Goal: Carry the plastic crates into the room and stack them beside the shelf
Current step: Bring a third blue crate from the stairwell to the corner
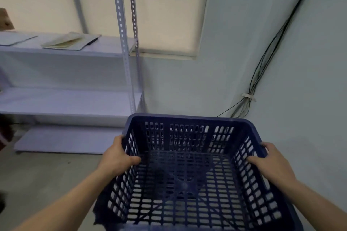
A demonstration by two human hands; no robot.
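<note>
The white shelf (pixel 71 99) stands at nine o'clock, with an open notebook (pixel 69 42) lying on one board at ten o'clock. The left hand (pixel 118 157) is curled tight over the left rim of the blue crate (pixel 187 174), which is at six o'clock, just right of the shelf's foot and near the wall, and the right hand (pixel 270 163) grips the right rim the same way. I think the crate could bump the shelf leg if it swings left, or snag the black wires (pixel 262 62) at two o'clock if it drifts right.
</note>
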